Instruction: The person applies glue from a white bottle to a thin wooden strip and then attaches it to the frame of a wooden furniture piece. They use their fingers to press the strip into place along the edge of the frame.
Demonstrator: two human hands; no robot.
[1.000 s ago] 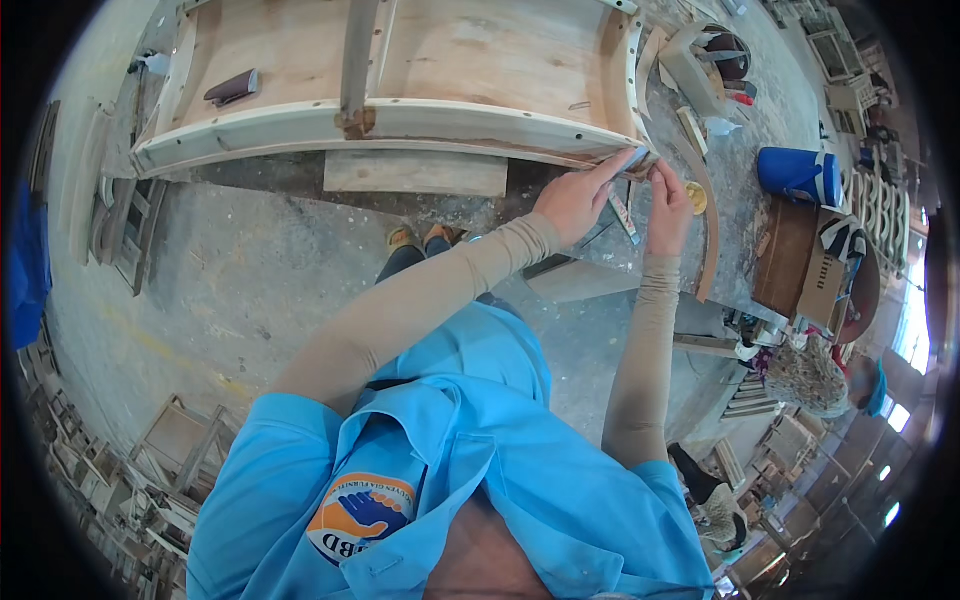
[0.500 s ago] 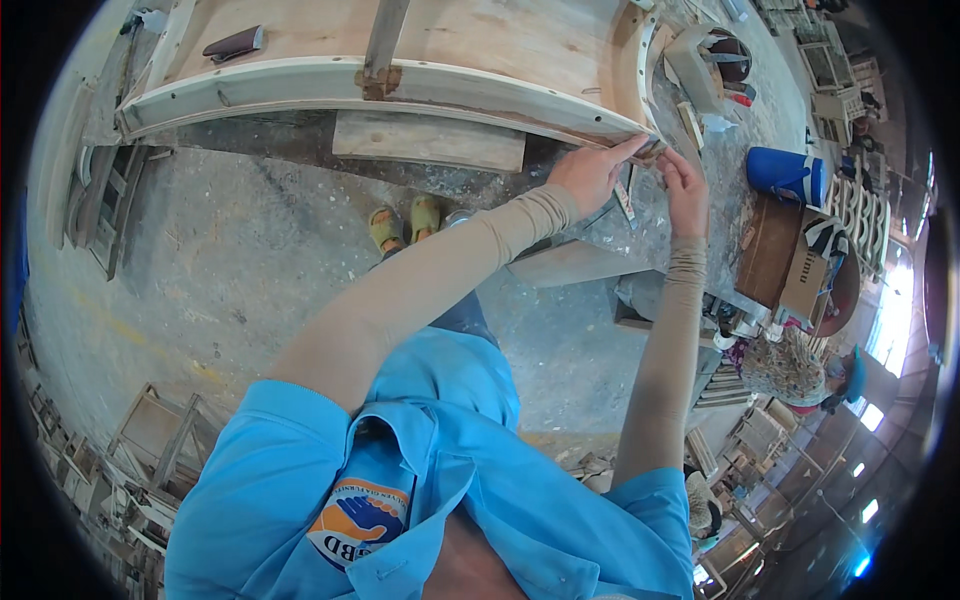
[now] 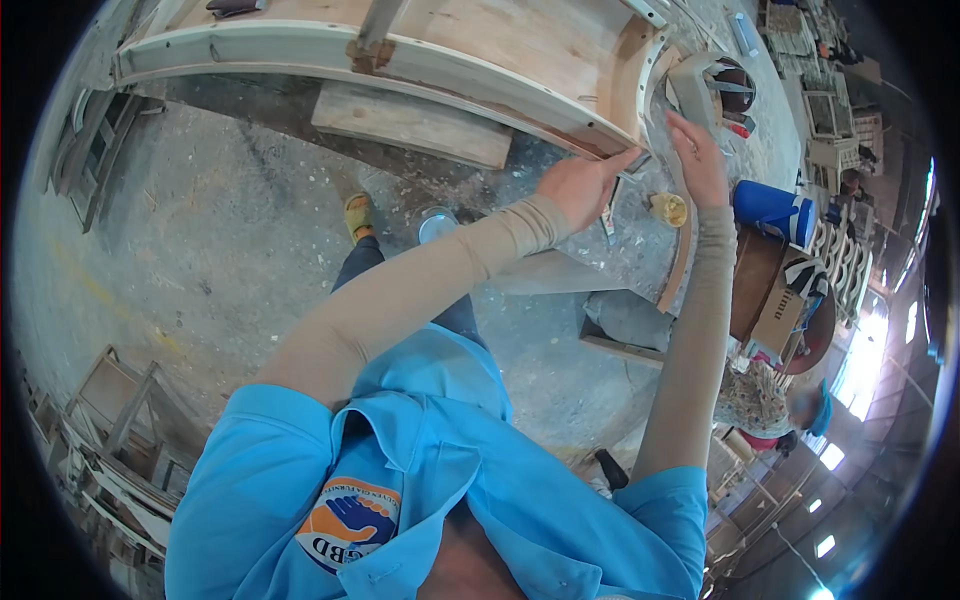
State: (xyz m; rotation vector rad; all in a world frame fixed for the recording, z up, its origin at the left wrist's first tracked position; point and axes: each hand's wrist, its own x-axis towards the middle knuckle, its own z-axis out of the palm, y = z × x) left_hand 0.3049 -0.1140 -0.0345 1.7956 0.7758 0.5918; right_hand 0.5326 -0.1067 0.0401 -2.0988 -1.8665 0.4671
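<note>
My left hand [image 3: 578,190] is at the near right corner of a large curved wooden frame [image 3: 480,93] with a plywood panel inside it. One finger stretches along the corner and touches it; the other fingers curl below and are partly hidden. Just right of that corner, my right hand [image 3: 702,165] is raised apart from the frame, fingers extended, with nothing visible in it. Below it, a small tub of yellowish paste [image 3: 668,209] stands on the grey work surface [image 3: 640,235]. A thin narrow strip [image 3: 608,222] lies beside my left hand.
A blue cooler jug [image 3: 775,212] and a cardboard box [image 3: 778,318] stand to the right. A pale curved wooden part [image 3: 692,92] lies beyond my right hand. A wooden board [image 3: 410,124] is below the frame. Another person [image 3: 755,395] is at the right; furniture pieces surround the area.
My right hand has left the frame corner, moving up and opening. My left hand stays at the corner. The paste tub has come into sight, and the view has shifted.
</note>
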